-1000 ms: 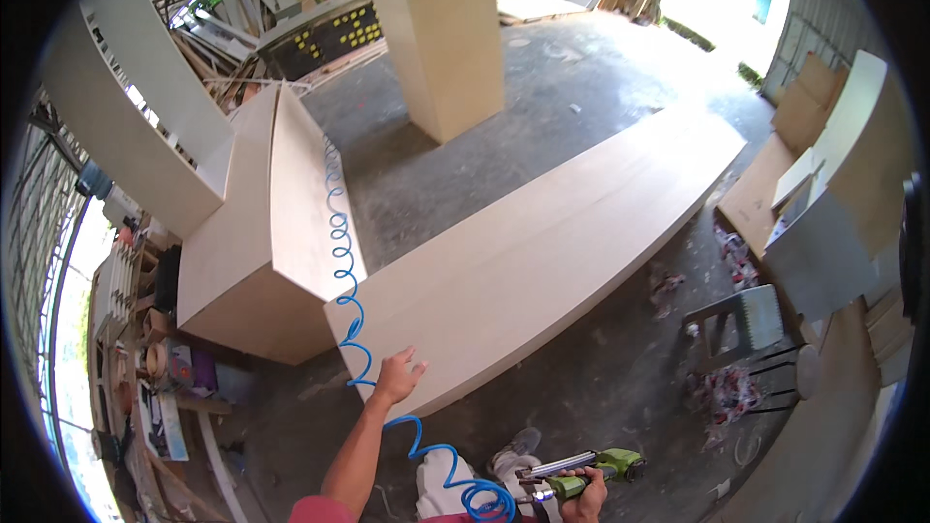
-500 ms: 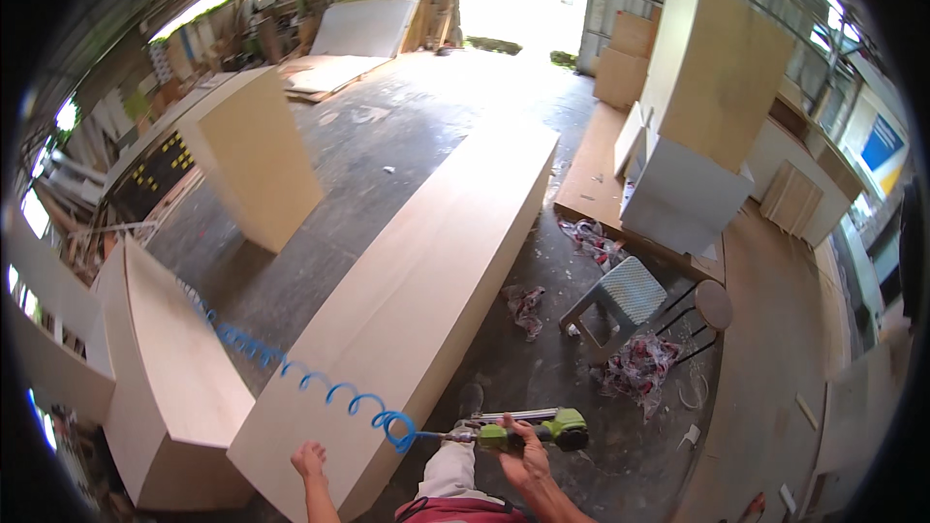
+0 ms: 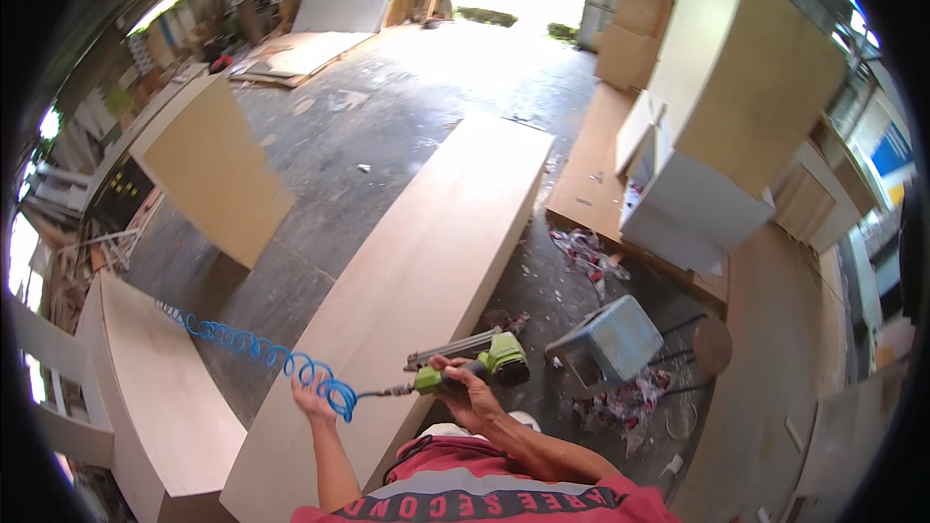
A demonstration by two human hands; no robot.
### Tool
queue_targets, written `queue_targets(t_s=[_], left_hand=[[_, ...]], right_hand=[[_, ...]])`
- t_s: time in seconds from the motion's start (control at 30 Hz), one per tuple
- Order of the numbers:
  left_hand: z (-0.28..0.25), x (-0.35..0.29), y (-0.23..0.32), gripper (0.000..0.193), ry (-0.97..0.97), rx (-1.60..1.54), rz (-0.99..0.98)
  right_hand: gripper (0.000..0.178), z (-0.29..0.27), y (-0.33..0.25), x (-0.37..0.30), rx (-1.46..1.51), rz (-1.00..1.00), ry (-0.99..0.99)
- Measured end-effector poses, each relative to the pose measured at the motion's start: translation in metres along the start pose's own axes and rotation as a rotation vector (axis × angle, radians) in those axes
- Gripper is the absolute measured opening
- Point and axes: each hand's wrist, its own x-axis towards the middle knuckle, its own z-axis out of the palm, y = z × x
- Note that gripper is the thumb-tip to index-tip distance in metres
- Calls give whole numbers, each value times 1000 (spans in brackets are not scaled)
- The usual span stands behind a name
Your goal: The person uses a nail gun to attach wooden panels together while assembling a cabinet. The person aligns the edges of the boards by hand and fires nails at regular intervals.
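Note:
My right hand (image 3: 471, 401) is wrapped round the grip of a green and black nail gun (image 3: 506, 359), held over the near right edge of a long pale wooden box (image 3: 417, 242). From the tool's grip end a blue coiled air hose (image 3: 232, 336) runs left across the box. Beside the hose's last loops is my left hand (image 3: 312, 397), above the box top with its fingers apart; whether they touch the coil I cannot tell.
A low pale cabinet (image 3: 160, 368) lies at left, with an upright wooden box (image 3: 213, 165) beyond. On the right are a plastic stool (image 3: 620, 334), a round-topped stool (image 3: 712, 346), crumpled plastic wrap (image 3: 630, 397) and a tall cabinet stack (image 3: 746, 77).
The nail gun has risen forward and left in my right hand, over the box. My left hand has moved forward to the hose and opened. The view has shifted.

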Motion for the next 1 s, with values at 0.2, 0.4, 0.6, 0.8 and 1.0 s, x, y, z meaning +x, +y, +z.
queue_targets(t_s=[0.2,0.4,0.6,0.8,1.0], left_hand=[[151,50,-4,70,-59,-223,99],[268,51,-53,76,69,-155,149],[274,109,-192,79,263,-288,-42],[375,44,-350,40,261,764,-119],[479,19,-438,38,560,834,-326]], right_hand=[[22,44,-108,105,98,-5,-118],[24,56,-247,201,4,9,-92],[17,90,-383,281,-1,7,-86],[11,148,-537,372,-19,-21,-176],[23,153,-636,455,-72,-33,-285]])
